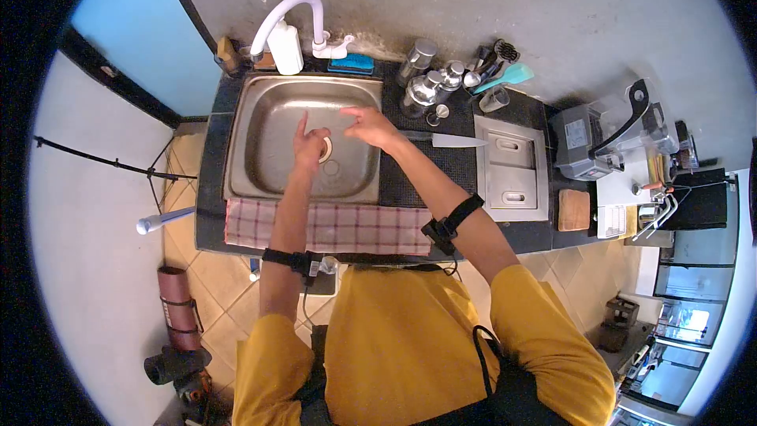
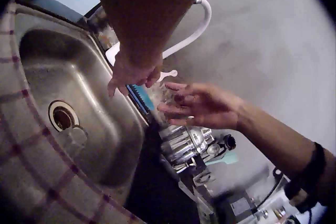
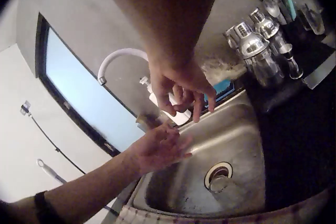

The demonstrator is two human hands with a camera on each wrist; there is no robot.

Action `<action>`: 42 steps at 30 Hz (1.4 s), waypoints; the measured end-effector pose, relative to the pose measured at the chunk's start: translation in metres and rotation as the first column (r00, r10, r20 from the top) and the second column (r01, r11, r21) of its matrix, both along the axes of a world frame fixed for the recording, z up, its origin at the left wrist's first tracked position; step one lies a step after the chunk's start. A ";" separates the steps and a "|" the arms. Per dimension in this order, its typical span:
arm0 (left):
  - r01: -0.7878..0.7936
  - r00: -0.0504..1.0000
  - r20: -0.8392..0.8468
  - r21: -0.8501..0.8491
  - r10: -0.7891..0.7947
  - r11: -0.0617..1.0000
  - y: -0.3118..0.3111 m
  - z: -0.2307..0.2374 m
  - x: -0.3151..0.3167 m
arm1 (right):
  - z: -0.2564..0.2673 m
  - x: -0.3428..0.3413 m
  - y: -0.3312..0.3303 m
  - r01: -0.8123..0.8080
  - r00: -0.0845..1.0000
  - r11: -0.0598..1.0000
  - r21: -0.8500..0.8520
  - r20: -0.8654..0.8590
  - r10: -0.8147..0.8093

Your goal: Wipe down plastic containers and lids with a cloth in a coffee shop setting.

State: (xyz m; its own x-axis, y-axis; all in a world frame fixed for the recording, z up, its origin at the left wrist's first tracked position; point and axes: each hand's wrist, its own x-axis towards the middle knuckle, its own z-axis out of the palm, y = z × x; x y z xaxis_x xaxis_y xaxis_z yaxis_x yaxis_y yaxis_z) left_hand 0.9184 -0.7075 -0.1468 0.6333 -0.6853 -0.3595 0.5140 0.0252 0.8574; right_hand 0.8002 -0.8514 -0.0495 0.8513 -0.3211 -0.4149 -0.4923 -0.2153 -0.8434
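Observation:
Above the steel sink (image 1: 260,142) I hold both hands in the air, with a gap between them. My left hand (image 1: 310,147) has its index finger extended forward and grips nothing. To its right, my right hand (image 1: 371,128) reaches in from the side, its fingers loosely spread and nothing between them. In the sink a clear drinking glass (image 3: 226,191) stands by the drain (image 2: 63,116). The left wrist view shows the right hand's fingers apart. Part of the drain is hidden behind my left hand in the head view.
A white faucet (image 1: 296,1), white bottle (image 1: 285,49) and blue brush (image 1: 351,64) stand behind the sink. To the right are steel shakers (image 1: 422,93), a jigger (image 1: 438,114) and a knife (image 1: 457,140) on a black mat. A checked cloth (image 1: 355,227) lies along the front edge.

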 end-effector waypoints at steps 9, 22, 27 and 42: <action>-0.111 0.978 0.180 0.020 0.105 0.994 0.014 0.029 -0.053 | 0.029 -0.050 0.006 -0.051 0.993 0.997 0.064 0.106 0.044; -0.300 0.895 0.306 -0.123 0.324 0.946 0.037 0.075 -0.210 | 0.019 -0.158 -0.002 -0.183 0.878 0.983 -0.008 0.449 0.167; -0.148 0.916 0.329 -0.254 0.229 0.956 0.092 0.081 -0.257 | 0.043 -0.187 0.034 -0.344 0.889 0.865 0.366 0.424 0.174; -0.854 0.512 0.196 0.018 0.836 0.519 0.472 0.080 -0.679 | -0.008 -0.316 0.317 -0.648 0.693 0.468 0.601 0.209 0.690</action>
State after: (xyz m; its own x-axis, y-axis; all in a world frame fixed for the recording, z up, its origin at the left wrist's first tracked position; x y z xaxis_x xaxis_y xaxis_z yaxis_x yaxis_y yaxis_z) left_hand 0.2390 -0.2353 -0.0664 0.9411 0.2374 -0.2407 0.1675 0.2910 0.9420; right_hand 0.4842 -0.5339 -0.0573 0.6659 0.6665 -0.3352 -0.4693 0.0249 -0.8827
